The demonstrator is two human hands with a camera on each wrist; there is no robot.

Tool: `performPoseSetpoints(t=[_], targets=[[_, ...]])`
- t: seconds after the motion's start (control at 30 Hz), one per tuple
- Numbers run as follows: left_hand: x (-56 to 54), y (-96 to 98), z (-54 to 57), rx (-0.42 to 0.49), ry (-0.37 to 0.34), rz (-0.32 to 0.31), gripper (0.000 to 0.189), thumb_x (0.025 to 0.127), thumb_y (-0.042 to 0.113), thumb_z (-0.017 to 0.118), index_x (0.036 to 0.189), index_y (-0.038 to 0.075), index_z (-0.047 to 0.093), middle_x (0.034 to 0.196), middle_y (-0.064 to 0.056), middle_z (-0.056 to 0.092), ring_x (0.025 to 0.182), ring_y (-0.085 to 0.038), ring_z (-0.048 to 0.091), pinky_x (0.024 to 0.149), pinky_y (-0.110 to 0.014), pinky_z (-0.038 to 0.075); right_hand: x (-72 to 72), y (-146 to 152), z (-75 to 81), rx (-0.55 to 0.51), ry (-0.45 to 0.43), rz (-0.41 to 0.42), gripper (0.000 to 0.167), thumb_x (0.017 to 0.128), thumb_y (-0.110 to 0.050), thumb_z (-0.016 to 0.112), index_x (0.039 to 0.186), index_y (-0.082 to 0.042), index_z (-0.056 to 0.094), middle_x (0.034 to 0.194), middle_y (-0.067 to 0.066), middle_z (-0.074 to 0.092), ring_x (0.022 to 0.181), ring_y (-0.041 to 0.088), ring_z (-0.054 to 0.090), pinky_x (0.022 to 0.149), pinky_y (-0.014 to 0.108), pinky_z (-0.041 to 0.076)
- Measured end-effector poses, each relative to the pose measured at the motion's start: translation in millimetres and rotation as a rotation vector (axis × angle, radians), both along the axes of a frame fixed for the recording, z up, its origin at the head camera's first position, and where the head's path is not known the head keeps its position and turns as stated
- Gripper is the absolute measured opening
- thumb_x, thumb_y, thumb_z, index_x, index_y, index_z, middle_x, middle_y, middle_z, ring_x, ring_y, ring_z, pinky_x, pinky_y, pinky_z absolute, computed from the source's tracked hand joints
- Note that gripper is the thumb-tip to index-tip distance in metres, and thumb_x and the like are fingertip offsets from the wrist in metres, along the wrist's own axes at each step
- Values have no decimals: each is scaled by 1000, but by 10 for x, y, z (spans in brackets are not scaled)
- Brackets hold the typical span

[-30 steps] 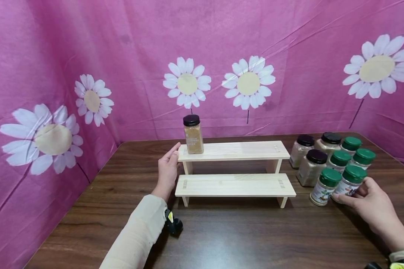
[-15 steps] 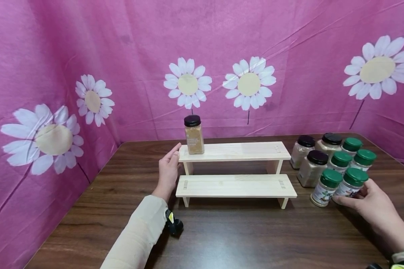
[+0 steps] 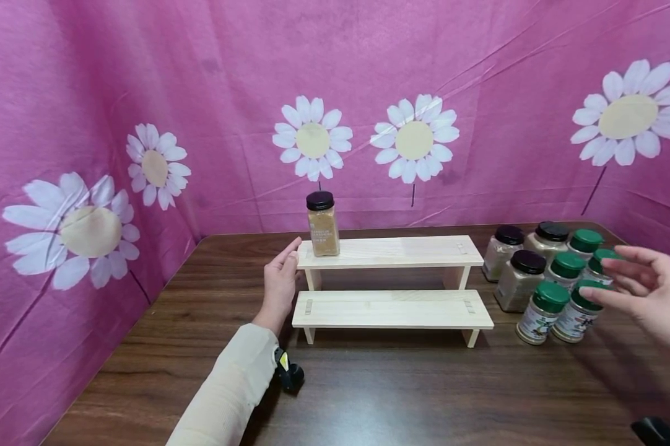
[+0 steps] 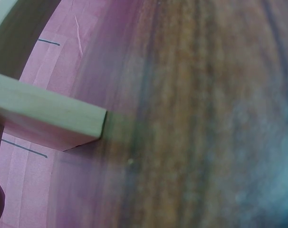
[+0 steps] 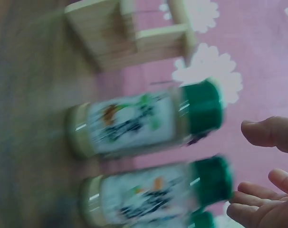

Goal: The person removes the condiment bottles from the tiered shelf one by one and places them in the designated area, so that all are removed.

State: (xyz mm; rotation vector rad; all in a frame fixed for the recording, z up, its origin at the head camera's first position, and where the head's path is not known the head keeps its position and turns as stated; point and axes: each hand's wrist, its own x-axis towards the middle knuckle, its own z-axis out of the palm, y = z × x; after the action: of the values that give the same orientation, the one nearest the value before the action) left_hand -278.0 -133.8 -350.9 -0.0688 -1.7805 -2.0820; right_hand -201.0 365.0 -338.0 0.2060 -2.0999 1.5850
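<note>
A two-tier light wooden shelf rack (image 3: 393, 308) stands mid-table. My left hand (image 3: 279, 282) rests at the left end of its upper board, fingers mostly straight. On that board, at the left end, stands a tan seasoning jar (image 3: 324, 230) with a black lid. My right hand (image 3: 647, 282) hovers over the jars at the right, fingers spread and holding nothing. Just below it is a green-lidded spice jar (image 3: 574, 321), next to another green-lidded spice jar (image 3: 534, 323). In the right wrist view my thumb and fingers (image 5: 260, 204) are apart, beside the green lids.
Behind the front two jars are several more, among them a black-lidded jar (image 3: 519, 288) and a green-lidded jar (image 3: 584, 241). All stand close together on the dark wooden table (image 3: 402, 390). A pink cloth (image 3: 229, 124) with daisies hangs behind.
My right hand has let go of the front right green-lidded jar and risen above it, fingers spreading. The jar stands on the table. My left hand stays at the rack.
</note>
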Motion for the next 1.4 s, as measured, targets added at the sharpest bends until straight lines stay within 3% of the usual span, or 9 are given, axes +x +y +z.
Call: performPoseSetpoints(t=[0.1,0.17,0.3,0.47,0.83,1.0,1.07,1.4], targets=[[5,4,6,3,6,-1,36,93,7,45,126,-1,55,127,-16,55,80,1,59,66,-20,50,89,-207,272,-139,27,80,65,72,23,62,115,-24,46,95,-21,63,85,-14,57,71,-1,39],[10,8,12,4,6,0,36,92,7,45,126,-1,55,127,-16,56,80,1,59,66,-20,50,127,-336,407,-167,44,102,64,73,23,61,116,-22,46,96,-21,63,86,-13,57,71,-1,39],[7,7,17,-4,12,1,36,92,7,45,126,-3,54,126,-18,55,80,1,59,66,-20,50,158,-540,627,-76,-2,75,61,77,16,62,117,-25,45,98,-25,61,86,-16,55,71,-1,39],[-1,7,14,-11,12,-3,36,92,7,45,125,-2,55,125,-19,56,80,1,59,67,-20,50,92,-712,804,21,-77,64,61,79,6,66,123,-28,41,105,-25,57,90,-18,53,71,1,41],[-9,-5,10,-23,8,-4,35,93,8,45,126,-2,55,125,-19,56,80,1,59,67,-20,50,-58,-1144,1022,-11,-67,171,59,81,2,67,124,-27,41,112,-16,54,103,-6,51,71,6,45],[4,-13,15,-25,8,6,35,93,8,45,125,-2,55,125,-19,55,81,0,59,68,-21,51,-130,-1346,1101,-75,-67,228,58,80,0,69,124,-25,41,113,-11,54,108,2,49,72,7,46],[10,-13,21,-23,9,7,35,93,7,45,125,-2,55,126,-19,55,82,-1,59,68,-21,51,-160,-1431,1110,-136,-58,269,57,79,2,69,122,-23,43,112,-9,55,105,2,51,72,8,47],[21,-1,16,-23,23,1,35,94,7,45,126,-3,54,126,-19,55,80,2,59,65,-17,49,-245,-1925,1086,-163,-49,342,51,79,1,70,117,-23,45,108,-6,56,102,6,53,78,10,46]])
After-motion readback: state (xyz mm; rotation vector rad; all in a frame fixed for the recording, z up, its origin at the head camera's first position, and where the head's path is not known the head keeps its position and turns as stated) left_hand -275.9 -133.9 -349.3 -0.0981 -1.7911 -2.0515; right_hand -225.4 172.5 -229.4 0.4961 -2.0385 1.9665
